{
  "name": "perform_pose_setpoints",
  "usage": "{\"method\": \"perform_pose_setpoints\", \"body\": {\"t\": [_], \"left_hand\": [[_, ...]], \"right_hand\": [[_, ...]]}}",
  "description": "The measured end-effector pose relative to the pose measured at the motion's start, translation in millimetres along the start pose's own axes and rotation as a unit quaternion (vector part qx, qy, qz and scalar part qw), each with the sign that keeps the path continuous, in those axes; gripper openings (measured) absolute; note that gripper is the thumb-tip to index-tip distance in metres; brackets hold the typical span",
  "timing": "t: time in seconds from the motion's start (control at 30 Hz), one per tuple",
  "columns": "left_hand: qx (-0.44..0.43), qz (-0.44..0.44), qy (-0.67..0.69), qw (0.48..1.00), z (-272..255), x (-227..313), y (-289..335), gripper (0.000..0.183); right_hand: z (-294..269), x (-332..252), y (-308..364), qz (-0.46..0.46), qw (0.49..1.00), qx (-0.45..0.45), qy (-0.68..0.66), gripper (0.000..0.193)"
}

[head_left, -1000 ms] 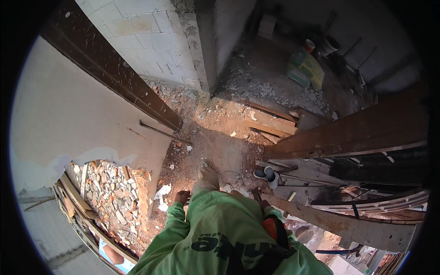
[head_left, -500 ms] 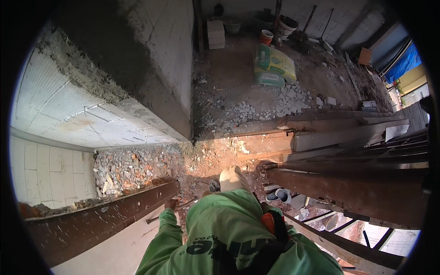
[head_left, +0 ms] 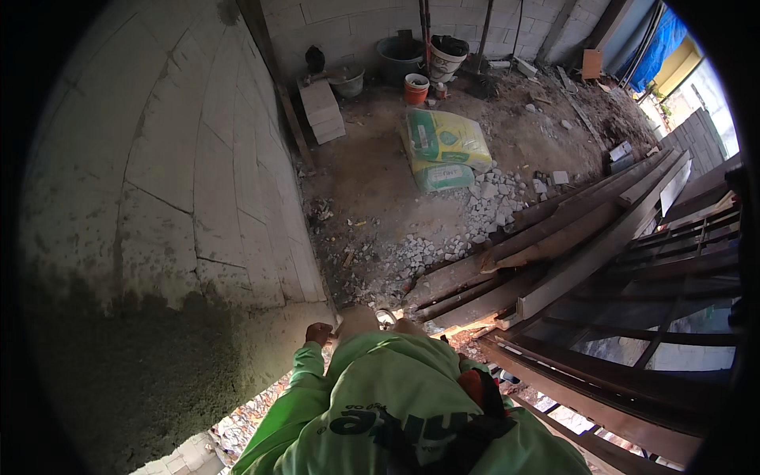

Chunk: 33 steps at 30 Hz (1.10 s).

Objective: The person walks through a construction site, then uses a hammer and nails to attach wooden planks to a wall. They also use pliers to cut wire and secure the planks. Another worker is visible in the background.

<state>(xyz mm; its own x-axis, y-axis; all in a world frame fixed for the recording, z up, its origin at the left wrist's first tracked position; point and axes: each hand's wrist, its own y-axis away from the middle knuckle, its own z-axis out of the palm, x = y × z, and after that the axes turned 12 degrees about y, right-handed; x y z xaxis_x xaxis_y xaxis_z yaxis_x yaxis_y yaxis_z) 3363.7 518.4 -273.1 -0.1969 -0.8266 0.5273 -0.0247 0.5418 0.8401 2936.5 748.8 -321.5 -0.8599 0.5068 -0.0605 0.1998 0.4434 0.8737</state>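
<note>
My left hand (head_left: 319,333) hangs low beside my leg, close to the end of the block wall. Its fingers look curled in; whether anything lies in them is hidden. My right hand is out of sight behind the green shirt (head_left: 380,388). In front of me, past a band of broken grey rubble (head_left: 427,252), two green-and-yellow sacks (head_left: 455,142) lie stacked on the dirt floor.
Long dark timbers (head_left: 475,273) lie across the floor ahead and to the right, beside brown metal frames (head_left: 665,336). A partly plastered block wall (head_left: 190,198) rises close on my left. An orange bucket (head_left: 416,89), a white bucket (head_left: 447,59) and pale blocks (head_left: 321,109) stand at the back.
I have moved forward and the view has turned, so the sacks and buckets sit farther left. The plastered wall now fills the left side. My left hand has swung forward.
</note>
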Motion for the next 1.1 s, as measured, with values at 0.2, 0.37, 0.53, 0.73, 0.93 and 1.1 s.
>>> {"method": "perform_pose_setpoints", "body": {"t": [0.2,0.37,0.53,0.73,0.93,1.1], "left_hand": [[0.008,-0.053,-0.009,0.999,12,99,-63,0.033],[-0.105,-0.015,-0.323,0.94,8,198,-131,0.029],[-0.055,-0.025,-0.298,0.953,70,342,-203,0.024],[-0.085,0.053,-0.297,0.95,171,521,-300,0.023],[-0.132,0.097,-0.285,0.944,347,628,-308,0.026],[-0.212,0.039,-0.312,0.925,510,624,-313,0.033]], "right_hand": [[-38,-9,-86,-0.082,0.991,0.046,0.094,0.032],[-51,-33,-144,-0.05,0.997,0.004,0.061,0.023],[-139,-89,-118,0.229,0.936,-0.077,-0.256,0.069],[-203,-116,-78,0.278,0.874,-0.049,-0.395,0.068],[-231,-94,-105,0.293,0.836,-0.067,-0.46,0.067],[-270,-22,-160,0.294,0.821,-0.088,-0.482,0.066]]}}
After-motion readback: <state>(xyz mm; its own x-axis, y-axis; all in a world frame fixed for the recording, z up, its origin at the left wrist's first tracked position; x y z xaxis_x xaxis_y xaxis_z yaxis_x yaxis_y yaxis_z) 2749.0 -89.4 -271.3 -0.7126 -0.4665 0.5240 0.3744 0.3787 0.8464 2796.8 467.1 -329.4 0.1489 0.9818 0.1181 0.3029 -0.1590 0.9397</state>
